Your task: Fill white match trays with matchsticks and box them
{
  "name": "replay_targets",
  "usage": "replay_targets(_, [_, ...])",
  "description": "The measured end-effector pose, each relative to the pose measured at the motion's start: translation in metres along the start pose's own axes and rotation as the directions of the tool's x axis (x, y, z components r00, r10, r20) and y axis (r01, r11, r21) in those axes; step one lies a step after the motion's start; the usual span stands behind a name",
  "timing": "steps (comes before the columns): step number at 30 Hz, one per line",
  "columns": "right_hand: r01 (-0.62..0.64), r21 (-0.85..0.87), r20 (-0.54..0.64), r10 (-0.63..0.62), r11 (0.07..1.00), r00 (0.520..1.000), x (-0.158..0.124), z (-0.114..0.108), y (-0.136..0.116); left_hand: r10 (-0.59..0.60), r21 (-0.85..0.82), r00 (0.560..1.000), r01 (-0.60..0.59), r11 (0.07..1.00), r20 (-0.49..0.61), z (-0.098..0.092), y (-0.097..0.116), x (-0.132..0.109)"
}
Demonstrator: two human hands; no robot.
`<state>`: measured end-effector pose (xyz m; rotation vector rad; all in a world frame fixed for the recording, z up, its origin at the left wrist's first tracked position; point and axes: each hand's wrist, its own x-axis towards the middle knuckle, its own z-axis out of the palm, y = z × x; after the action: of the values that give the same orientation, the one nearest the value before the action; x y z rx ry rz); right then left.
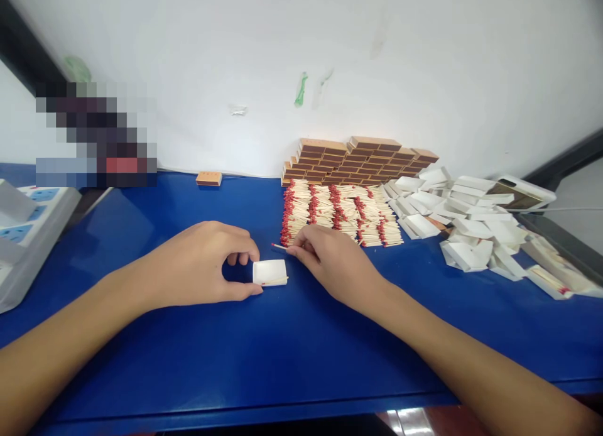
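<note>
Between the thumb and fingers of my left hand (202,266) is the end of a small white matchbox tray (269,267). The tray lies open side up on the blue table, with a match or so along its near side. A single red-headed match (279,246) is pinched in the fingertips of my right hand (334,260), its head pointing left, just above the tray's far right corner. Behind the right hand spread rows of loose matches (346,210) with red heads, partly covered by its fingers.
Brown matchboxes (358,163) are stacked against the white wall, and one matchbox (209,178) sits apart. A heap of white trays (466,219) lies at right, near a phone (527,192) with a cable and a tray of matches (549,281). A power strip (44,235) stands at left.
</note>
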<state>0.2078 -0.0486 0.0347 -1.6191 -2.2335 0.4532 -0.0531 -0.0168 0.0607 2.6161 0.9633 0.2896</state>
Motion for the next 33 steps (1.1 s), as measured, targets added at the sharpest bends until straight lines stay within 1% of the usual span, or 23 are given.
replay_targets(2, [0.099,0.049,-0.013,-0.098,0.994,0.995,-0.004,-0.006,0.005,-0.015,-0.003,1.000,0.015,1.000,-0.014,0.001,0.000,0.001])
replay_targets(5, [0.256,0.077,0.040,-0.260,0.963,0.965,-0.009,-0.012,0.008,-0.008,-0.010,0.999,0.007,1.000,-0.041,0.005,0.002,0.002])
replay_targets(7, [0.296,0.050,0.081,-0.299,0.954,0.951,-0.012,-0.012,0.007,0.015,0.005,0.998,-0.014,1.000,-0.067,0.008,0.004,0.002])
replay_targets(10, [0.315,0.006,0.099,-0.314,0.949,0.944,-0.016,-0.011,0.003,0.051,0.047,0.993,-0.046,0.998,-0.106,0.012,0.006,0.001])
replay_targets(17, [0.350,-0.031,0.113,-0.345,0.936,0.932,-0.017,-0.009,0.002,0.144,0.121,0.978,-0.126,0.985,-0.148,0.015,0.007,-0.001])
replay_targets(20, [0.336,-0.028,0.115,-0.331,0.941,0.937,-0.017,-0.007,0.002,0.169,0.145,0.973,-0.146,0.979,-0.160,0.016,0.007,-0.001])
replay_targets(24, [0.291,0.036,0.127,-0.293,0.956,0.948,-0.018,-0.006,-0.001,0.203,0.170,0.966,-0.175,0.970,-0.160,0.017,0.008,-0.001])
replay_targets(28, [0.257,0.072,0.157,-0.265,0.964,0.951,-0.017,-0.007,-0.003,0.213,0.181,0.963,-0.183,0.966,-0.162,0.017,0.008,-0.001])
replay_targets(33, [0.269,0.072,0.145,-0.277,0.960,0.950,-0.016,-0.005,-0.001,0.193,0.155,0.967,-0.168,0.973,-0.165,0.017,0.009,-0.001])
